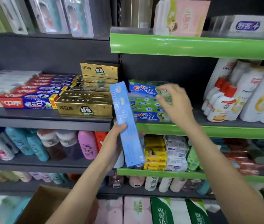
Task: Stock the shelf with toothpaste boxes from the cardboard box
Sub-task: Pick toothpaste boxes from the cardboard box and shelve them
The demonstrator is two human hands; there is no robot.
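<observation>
My left hand (pixel 114 139) grips a long light-blue toothpaste box (pixel 124 117) near its lower half and holds it upright, slightly tilted, in front of the shelf divider. My right hand (pixel 173 104) hovers with fingers spread and loosely bent, holding nothing, in front of the stack of blue-green Crest toothpaste boxes (pixel 144 90) on the green-edged shelf (pixel 225 130). Whether its fingertips touch the stack is unclear through motion blur. The brown cardboard box (pixel 47 206) sits open at the bottom left, its inside hidden.
Gold toothpaste boxes (pixel 84 107) and red-blue ones (pixel 27 103) fill the grey shelf to the left. White shampoo bottles (pixel 234 94) stand right of the Crest stack, with a dark gap between. Soap packs (pixel 155 152) and bottles line the lower shelves.
</observation>
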